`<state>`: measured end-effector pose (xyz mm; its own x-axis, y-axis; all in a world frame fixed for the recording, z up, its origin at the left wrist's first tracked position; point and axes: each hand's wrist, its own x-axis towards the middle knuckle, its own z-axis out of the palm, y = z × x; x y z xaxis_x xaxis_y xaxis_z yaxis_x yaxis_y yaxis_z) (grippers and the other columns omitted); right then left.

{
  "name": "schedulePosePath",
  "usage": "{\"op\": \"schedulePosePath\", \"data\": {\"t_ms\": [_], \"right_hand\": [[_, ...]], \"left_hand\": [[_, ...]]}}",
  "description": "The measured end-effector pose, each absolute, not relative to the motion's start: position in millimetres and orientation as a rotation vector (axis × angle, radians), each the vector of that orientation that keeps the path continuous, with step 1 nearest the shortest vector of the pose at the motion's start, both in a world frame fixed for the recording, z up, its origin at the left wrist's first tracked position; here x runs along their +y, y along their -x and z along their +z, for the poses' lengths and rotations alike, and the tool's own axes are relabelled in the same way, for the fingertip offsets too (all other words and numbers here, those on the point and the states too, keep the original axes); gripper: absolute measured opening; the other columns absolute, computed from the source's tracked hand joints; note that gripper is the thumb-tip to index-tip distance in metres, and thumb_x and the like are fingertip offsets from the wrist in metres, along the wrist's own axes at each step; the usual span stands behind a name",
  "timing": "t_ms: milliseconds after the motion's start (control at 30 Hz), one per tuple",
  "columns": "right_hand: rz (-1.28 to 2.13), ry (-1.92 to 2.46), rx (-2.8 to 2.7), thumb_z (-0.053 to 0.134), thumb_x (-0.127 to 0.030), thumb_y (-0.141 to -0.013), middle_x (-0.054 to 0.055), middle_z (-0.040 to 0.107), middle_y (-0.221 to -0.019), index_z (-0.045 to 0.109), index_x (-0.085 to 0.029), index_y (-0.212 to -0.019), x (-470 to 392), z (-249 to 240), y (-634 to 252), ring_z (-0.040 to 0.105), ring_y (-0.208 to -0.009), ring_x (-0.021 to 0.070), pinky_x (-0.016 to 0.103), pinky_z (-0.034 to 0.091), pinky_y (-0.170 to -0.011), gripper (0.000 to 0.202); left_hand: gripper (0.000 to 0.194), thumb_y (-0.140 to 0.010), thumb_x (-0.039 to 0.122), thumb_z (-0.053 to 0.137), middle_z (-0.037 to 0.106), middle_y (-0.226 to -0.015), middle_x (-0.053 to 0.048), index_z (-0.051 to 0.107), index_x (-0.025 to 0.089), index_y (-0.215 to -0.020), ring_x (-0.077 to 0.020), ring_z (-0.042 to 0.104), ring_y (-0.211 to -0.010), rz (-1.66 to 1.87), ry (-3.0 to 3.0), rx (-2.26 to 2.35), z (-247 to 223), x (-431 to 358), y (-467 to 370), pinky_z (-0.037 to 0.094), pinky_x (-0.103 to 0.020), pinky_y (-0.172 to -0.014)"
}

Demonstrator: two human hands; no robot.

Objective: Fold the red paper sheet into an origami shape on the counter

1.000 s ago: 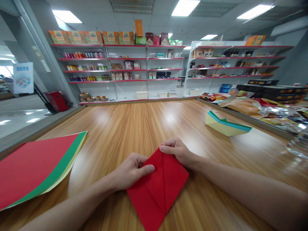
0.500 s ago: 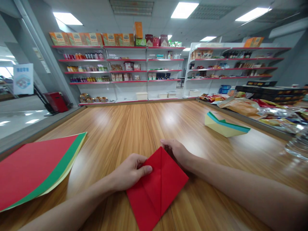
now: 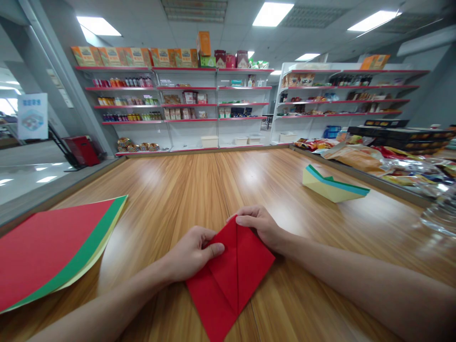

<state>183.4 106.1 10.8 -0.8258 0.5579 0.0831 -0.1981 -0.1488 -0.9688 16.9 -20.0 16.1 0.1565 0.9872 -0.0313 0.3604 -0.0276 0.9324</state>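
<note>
A folded sheet of red paper [image 3: 231, 275] is held in front of me, turned cornerwise with a crease running down its middle. My left hand [image 3: 194, 254] grips its upper left edge, thumb on top and fingers underneath. At the top corner my right hand [image 3: 261, 225] pinches the paper between thumb and fingers; the fingertips behind the corner are partly hidden. Farther right on the wooden table [image 3: 178, 190] sits a folded paper boat [image 3: 331, 185] in pale yellow, blue and green.
On the left lies a stack of coloured paper sheets [image 3: 60, 242], red on top, green and yellow below. Snack packets [image 3: 366, 159] and black boxes [image 3: 399, 137] crowd the right side near a clear plastic item [image 3: 440, 216]. Stocked shelves [image 3: 188, 104] stand beyond the table.
My right thumb has come down onto the paper's top corner, closing the hand on it. The paper's right corner has shifted slightly left and up. My left hand keeps its grip.
</note>
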Motion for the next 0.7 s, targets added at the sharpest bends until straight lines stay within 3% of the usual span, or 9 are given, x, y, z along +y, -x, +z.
{"op": "schedulePosePath", "data": {"t_ms": [267,433,567,633,700], "right_hand": [[2.0,0.517,-1.663,0.069,-0.029,-0.067,-0.001,0.06,-0.054,0.065,-0.013,-0.063,108,10,-181,0.05,-0.046,0.0087,0.019,0.033,-0.044,0.017],[2.214,0.501,-1.686,0.071,-0.034,-0.068,0.003,0.064,-0.061,0.065,-0.01,-0.073,113,11,-182,0.054,-0.047,0.0106,0.021,0.037,-0.046,0.026],[2.454,0.411,-1.41,0.06,-0.054,-0.072,0.006,0.065,-0.066,0.066,-0.011,-0.077,117,13,-183,0.06,-0.057,0.0162,0.027,0.045,-0.057,0.043],[2.471,0.381,-1.374,0.049,-0.065,-0.076,0.006,0.064,-0.065,0.065,-0.012,-0.08,116,12,-182,0.06,-0.056,0.0173,0.028,0.046,-0.056,0.055],[2.383,0.341,-1.461,0.054,-0.062,-0.077,0.005,0.064,-0.066,0.065,-0.013,-0.084,112,8,-179,0.058,-0.055,0.0159,0.028,0.045,-0.053,0.051]], "left_hand": [[0.038,-0.082,0.045,0.055,0.055,-0.061,-0.002,0.063,0.011,-0.068,-0.0139,0.048,-0.056,0.93,-1.465,1.351,12,-20,-16,0.033,-0.022,-0.049],[0.038,-0.08,0.048,0.059,0.064,-0.068,-0.006,0.063,0.011,-0.072,-0.0183,0.059,-0.062,1.09,-1.288,1.293,6,-18,-15,0.041,-0.024,-0.054],[0.04,-0.079,0.05,0.061,0.063,-0.066,-0.006,0.062,0.011,-0.074,-0.0196,0.061,-0.063,1.264,-1.22,1.333,4,-16,-13,0.043,-0.025,-0.055],[0.04,-0.079,0.051,0.06,0.064,-0.066,-0.005,0.062,0.011,-0.075,-0.0186,0.06,-0.062,1.357,-1.188,1.388,5,-15,-13,0.042,-0.024,-0.053],[0.039,-0.081,0.05,0.059,0.065,-0.069,-0.005,0.063,0.011,-0.079,-0.0182,0.06,-0.063,1.43,-1.151,1.431,6,-14,-14,0.043,-0.023,-0.054]]}}
